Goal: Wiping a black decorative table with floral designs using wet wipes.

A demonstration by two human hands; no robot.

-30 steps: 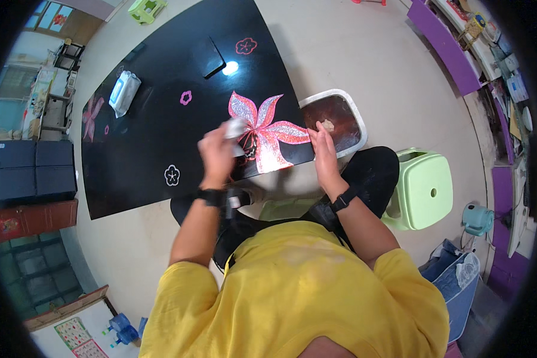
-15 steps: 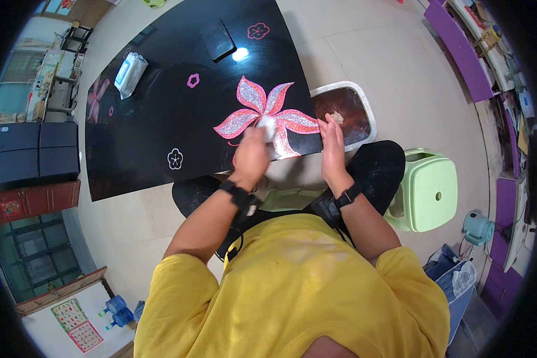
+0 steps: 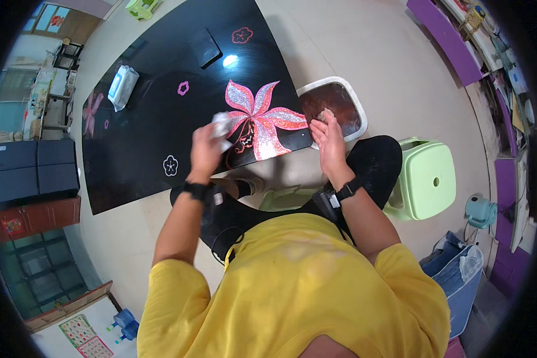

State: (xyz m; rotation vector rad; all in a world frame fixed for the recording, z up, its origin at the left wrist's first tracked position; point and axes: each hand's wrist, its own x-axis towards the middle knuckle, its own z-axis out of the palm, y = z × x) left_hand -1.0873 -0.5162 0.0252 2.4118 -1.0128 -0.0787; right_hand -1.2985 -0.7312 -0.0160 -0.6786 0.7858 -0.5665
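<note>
A crumpled white wet wipe (image 3: 222, 125) is in my left hand (image 3: 206, 149), its fingers closed round it on the black table (image 3: 143, 137), left of a large pink and silver flower pattern (image 3: 262, 116). My right hand (image 3: 329, 143) holds nothing; its fingers are stretched out and close together at the table's right edge, beside the bin. That bin (image 3: 360, 110) has a pale rim and a dark reddish inside, with a crumpled beige scrap (image 3: 326, 113) in it. Toward the table's far left lies a white and blue wipes pack (image 3: 123, 88).
A dark flat box-like object (image 3: 207, 51) is on the table's far part. To my right stands a light green plastic stool (image 3: 429, 179), with a teal appliance (image 3: 480, 211) and a blue fabric bin (image 3: 459, 280) beyond. Purple shelving (image 3: 447, 45) runs along the right.
My left hand has swept left with the wipe, off the flower's middle. The right hand stays by the table edge. The whole view has shifted slightly.
</note>
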